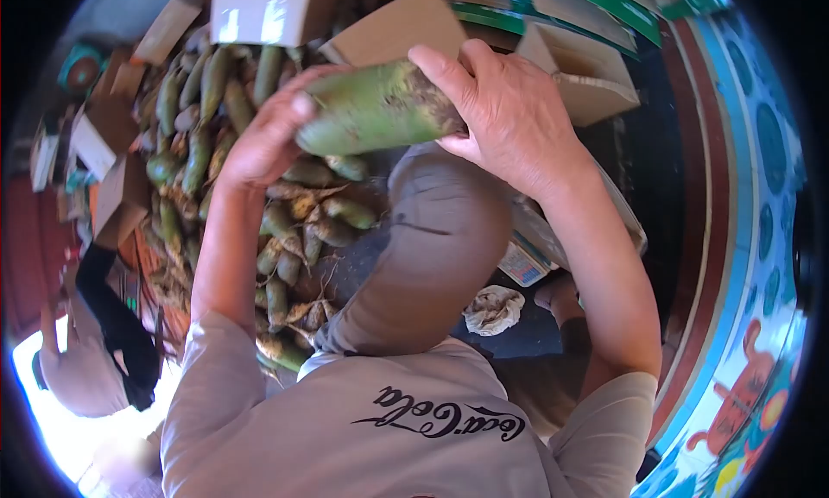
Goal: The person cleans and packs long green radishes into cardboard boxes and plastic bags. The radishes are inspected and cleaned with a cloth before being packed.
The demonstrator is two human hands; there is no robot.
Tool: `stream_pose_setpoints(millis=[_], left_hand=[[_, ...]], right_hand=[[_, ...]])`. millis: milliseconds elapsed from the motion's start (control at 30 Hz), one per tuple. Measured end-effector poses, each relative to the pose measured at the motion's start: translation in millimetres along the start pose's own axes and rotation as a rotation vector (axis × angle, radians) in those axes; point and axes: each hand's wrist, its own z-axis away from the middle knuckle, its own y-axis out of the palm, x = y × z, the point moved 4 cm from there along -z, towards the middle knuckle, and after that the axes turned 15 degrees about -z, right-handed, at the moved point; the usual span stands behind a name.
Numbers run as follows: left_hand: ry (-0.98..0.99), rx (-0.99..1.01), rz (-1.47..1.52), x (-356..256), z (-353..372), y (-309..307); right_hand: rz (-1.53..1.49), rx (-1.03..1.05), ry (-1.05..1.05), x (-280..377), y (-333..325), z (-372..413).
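A thick green radish [371, 110] is held up in front of me, lying nearly sideways, its right end brown and rough. My right hand [509, 110] grips that brown end, thumb and fingers wrapped round it. At the other end, my left hand [275, 131] is closed against the radish, its fingers partly hidden behind it and slightly blurred. Beneath and beyond my left arm lies a large heap of green radishes [281, 226], many with roots and withered yellowish tops.
Cardboard boxes [393, 32] stand beyond the heap, with an open carton [587, 75] at right. My bent knee [449, 200] is below the radish. A crumpled white bag [493, 310] lies near a keypad device [524, 263]. Another person's dark sleeve [121, 325] shows at left.
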Motion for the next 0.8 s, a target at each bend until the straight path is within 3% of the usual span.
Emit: stream_pose_setpoints(millis=[100,167,200,300,367,400,533,633,700,800], left_hand=[[0.067,-0.164,0.286,-3.0,-26.4,19.6],[-0.117,-0.360,0.442,-3.6,-38.2,35.2],[-0.073,-0.314,0.334,-4.6,-44.0,42.5],[0.037,-0.159,0.032,-7.7,-59.2,61.0],[0.067,-0.049,-0.144,-12.1,-61.9,67.8],[0.028,-0.140,-0.342,-9.1,-61.4,64.2],[-0.087,-0.315,-0.450,41.9,-48.9,26.8],[-0.185,-0.364,-0.478,82.3,-32.0,14.0],[-0.316,-0.332,-0.324,103.1,-20.9,16.2],[-0.338,-0.257,-0.381,120.1,-7.4,20.6]], right_hand=[[-0.042,-0.036,0.106,-25.3,-18.1,16.9],[-0.119,-0.106,0.148,-37.1,-27.4,29.4],[-0.147,-0.050,0.237,-42.4,-32.2,36.0],[-0.257,-0.180,0.297,-55.4,-48.2,71.6],[-0.360,-0.170,0.476,-68.9,-63.0,107.3],[-0.412,-0.168,0.540,-72.4,-73.0,126.1],[-0.441,-0.050,0.835,-82.0,-90.8,192.0],[-0.318,0.162,1.090,-96.3,-57.9,238.9],[-0.323,0.248,1.076,-104.1,-24.5,258.2],[-0.337,0.340,1.072,-110.6,16.0,268.9]])
